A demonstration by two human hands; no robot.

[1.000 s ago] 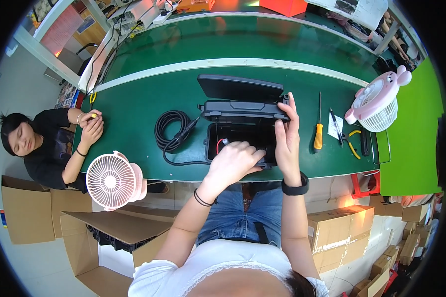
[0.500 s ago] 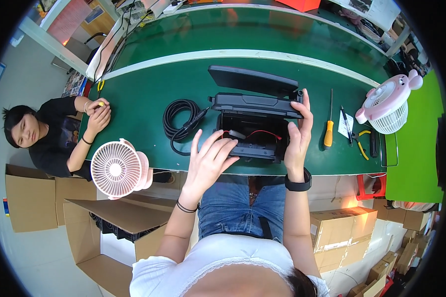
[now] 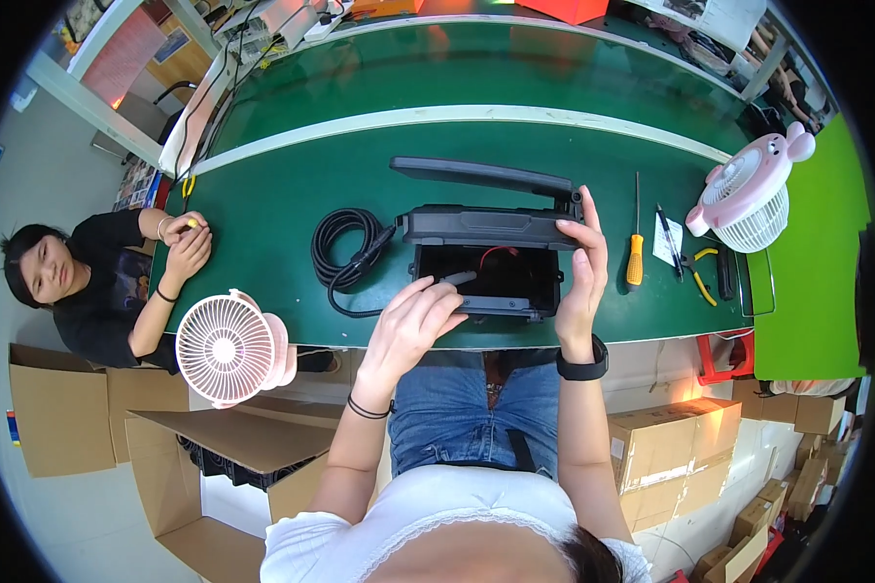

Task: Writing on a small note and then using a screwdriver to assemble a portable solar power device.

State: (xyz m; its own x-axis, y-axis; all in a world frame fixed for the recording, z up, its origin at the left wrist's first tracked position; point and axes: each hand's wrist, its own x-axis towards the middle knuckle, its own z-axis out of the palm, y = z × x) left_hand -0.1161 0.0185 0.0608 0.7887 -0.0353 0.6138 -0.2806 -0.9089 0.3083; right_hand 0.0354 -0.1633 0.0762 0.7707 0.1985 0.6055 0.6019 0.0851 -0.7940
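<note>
A black plastic case (image 3: 486, 228) stands at the near edge of the green table, its hollow side toward me. Its hinged flap (image 3: 486, 177) sticks out at the far side. My right hand (image 3: 581, 282) grips the case's right end, thumb on the near side and fingers around the hinge corner. At the near left of the opening, my left hand (image 3: 413, 325) has its fingers bent together around the end of a grey connector (image 3: 459, 278). A thin red wire (image 3: 499, 251) curves inside the dark cavity. From the case's left end runs a coiled black cable (image 3: 345, 251).
Right of the case lie a yellow-handled screwdriver (image 3: 635, 262), a pen (image 3: 669, 233) and yellow-handled pliers (image 3: 700, 277). A pink fan (image 3: 749, 199) stands beyond them. Another pink fan (image 3: 226, 350) is at the near left, by a seated person (image 3: 107, 277). Open cardboard boxes (image 3: 228, 437) stand below.
The case has tilted, so its flap now shows more edge-on. My left fingers have drawn together, and the grey connector sits nearer the cavity's near edge. My right hand still grips the case.
</note>
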